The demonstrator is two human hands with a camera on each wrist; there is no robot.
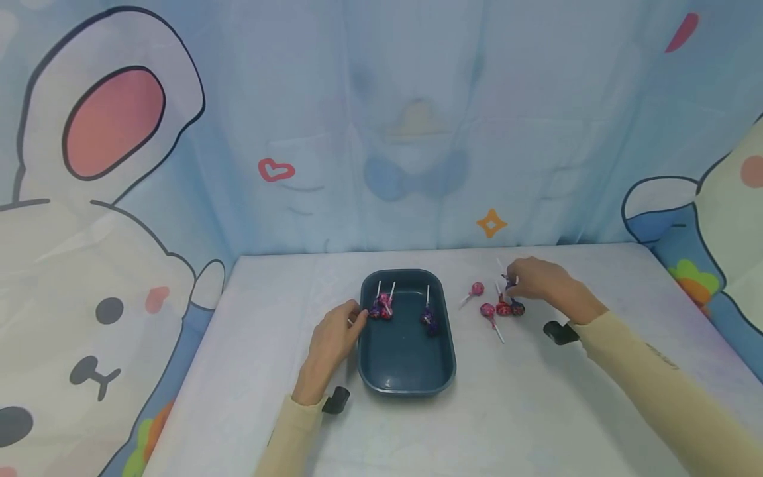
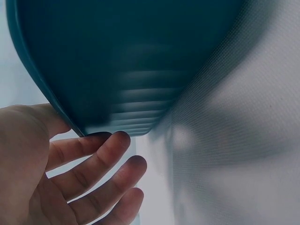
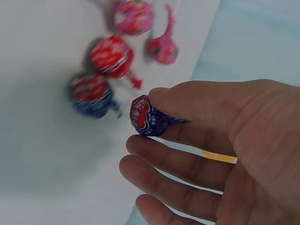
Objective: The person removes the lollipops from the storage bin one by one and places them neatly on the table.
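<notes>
My left hand [image 1: 334, 334] grips the left rim of a dark teal tray [image 1: 405, 368], thumb at the rim and index finger against the outer wall [image 2: 154, 61]. Over the table to the right of the tray, my right hand [image 1: 542, 281] pinches a lollipop in a blue and red wrapper [image 3: 146, 117] between thumb and index finger; the other fingers are extended. Below it lie a red lollipop [image 3: 111, 55] and another blue and red lollipop [image 3: 91, 95]. Two pink lollipops [image 1: 477, 289] rest nearer the tray.
Inside the tray, a pink lollipop [image 1: 386, 303] lies with others at the upper left, and dark purple lollipops [image 1: 429, 320] lie at the right. A white cloth covers the table [image 1: 507, 411]. Behind it hangs a light blue curtain [image 1: 411, 86] with cartoon prints.
</notes>
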